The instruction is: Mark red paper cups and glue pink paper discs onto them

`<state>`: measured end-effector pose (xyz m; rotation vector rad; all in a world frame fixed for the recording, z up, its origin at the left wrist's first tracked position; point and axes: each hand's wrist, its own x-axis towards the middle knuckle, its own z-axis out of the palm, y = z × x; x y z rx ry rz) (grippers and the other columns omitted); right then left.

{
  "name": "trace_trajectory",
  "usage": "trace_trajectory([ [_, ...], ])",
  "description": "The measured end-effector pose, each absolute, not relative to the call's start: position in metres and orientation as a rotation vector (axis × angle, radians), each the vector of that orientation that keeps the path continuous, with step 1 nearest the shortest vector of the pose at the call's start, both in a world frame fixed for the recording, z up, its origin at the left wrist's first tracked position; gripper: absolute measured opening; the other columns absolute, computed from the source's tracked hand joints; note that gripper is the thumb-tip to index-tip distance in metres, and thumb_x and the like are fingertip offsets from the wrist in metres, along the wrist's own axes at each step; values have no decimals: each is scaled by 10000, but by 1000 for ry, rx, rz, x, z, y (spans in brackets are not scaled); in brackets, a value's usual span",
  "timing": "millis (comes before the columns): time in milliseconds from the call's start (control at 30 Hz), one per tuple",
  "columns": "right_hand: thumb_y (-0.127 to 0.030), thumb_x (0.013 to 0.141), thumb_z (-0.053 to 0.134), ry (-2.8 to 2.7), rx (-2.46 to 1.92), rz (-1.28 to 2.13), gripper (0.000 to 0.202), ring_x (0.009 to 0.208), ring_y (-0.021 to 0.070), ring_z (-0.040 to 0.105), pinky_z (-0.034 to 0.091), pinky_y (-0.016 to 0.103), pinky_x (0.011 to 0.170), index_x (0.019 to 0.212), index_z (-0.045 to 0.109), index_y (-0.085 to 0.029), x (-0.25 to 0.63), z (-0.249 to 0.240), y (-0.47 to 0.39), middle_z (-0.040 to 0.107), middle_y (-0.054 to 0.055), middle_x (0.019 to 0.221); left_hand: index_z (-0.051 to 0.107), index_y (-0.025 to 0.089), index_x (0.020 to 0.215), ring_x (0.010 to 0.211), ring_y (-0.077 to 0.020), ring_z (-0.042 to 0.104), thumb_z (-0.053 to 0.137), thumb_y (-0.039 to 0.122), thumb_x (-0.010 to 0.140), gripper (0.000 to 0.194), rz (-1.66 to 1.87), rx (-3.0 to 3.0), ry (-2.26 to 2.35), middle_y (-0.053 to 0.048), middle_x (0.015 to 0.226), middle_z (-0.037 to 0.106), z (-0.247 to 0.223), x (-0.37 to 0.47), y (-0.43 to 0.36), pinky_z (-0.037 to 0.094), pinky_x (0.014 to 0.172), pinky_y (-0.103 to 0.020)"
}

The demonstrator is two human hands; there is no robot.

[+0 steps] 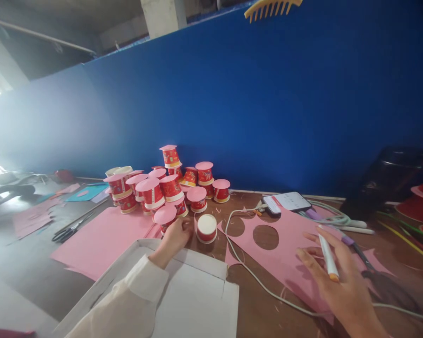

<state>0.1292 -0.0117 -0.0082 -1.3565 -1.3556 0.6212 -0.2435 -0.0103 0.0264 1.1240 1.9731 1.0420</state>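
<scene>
My left hand [174,239] has its fingers curled beside a red cup topped with a pink disc [165,214]; whether it pinches anything is hidden. Just to its right, a red cup with a bare white base [207,225] stands upside down. On the right, my right hand [333,267] holds a white glue stick [327,256] with an orange end, above a pink sheet [278,263] that has round holes cut in it. Behind my left hand, several red patterned cups [151,191] stand upside down, some stacked, most with pink discs on top.
A white cardboard box [197,295] lies in front, with pink paper [105,234] and scissors [72,229] to its left. A phone [291,202] and white cable [246,270] lie right of centre. More scissors [364,258] are at right; a blue partition [250,103] rises behind.
</scene>
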Motion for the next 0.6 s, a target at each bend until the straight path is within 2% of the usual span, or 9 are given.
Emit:
trace_trajectory([
  [67, -587, 706, 721, -1375, -1363, 610, 715, 884, 233, 694, 625, 383, 720, 1325, 505, -301, 126, -5, -14, 621, 88, 1305, 643, 179, 1087, 1052, -264, 637, 607, 133, 810, 283, 1039, 1266, 2101, -98, 1067, 701, 36, -247, -23, 488, 901, -367],
  [133, -598, 726, 699, -1399, -1368, 586, 701, 871, 222, 695, 619, 382, 743, 1326, 497, -296, 123, -1, -15, 626, 92, 1296, 619, 202, 1171, 1038, -268, 630, 521, 216, 886, 302, 985, 1579, 2351, -92, 1096, 687, 48, -240, -36, 477, 897, -391],
  [200, -615, 731, 684, -1418, -1389, 547, 691, 841, 215, 693, 613, 374, 731, 1313, 502, -289, 120, 1, -16, 640, 98, 1264, 608, 208, 1195, 990, -256, 628, 462, 265, 925, 312, 1149, 1742, 2471, -97, 1121, 661, 62, -221, -48, 483, 863, -386],
  [300, -637, 727, 673, -1425, -1415, 520, 689, 835, 218, 688, 606, 377, 724, 1292, 513, -276, 118, 3, -16, 647, 103, 1244, 629, 218, 1142, 892, -219, 630, 452, 263, 934, 277, 1292, 1993, 2265, -76, 999, 656, 74, -177, -55, 489, 831, -338],
  [433, -618, 732, 685, -1402, -1398, 543, 688, 832, 213, 686, 605, 376, 726, 1298, 515, -265, 118, 3, -15, 645, 107, 1241, 622, 228, 1161, 904, -202, 635, 463, 213, 926, 285, 1051, 2118, 1876, -66, 1019, 659, 68, -128, -37, 479, 843, -302],
  [600, -589, 743, 702, -1378, -1370, 553, 693, 865, 217, 686, 613, 382, 735, 1321, 510, -259, 123, 2, -14, 640, 111, 1246, 599, 157, 1200, 1023, -245, 631, 467, 182, 900, 329, 900, 2055, 1886, -120, 1120, 655, 49, -122, -9, 462, 919, -340],
])
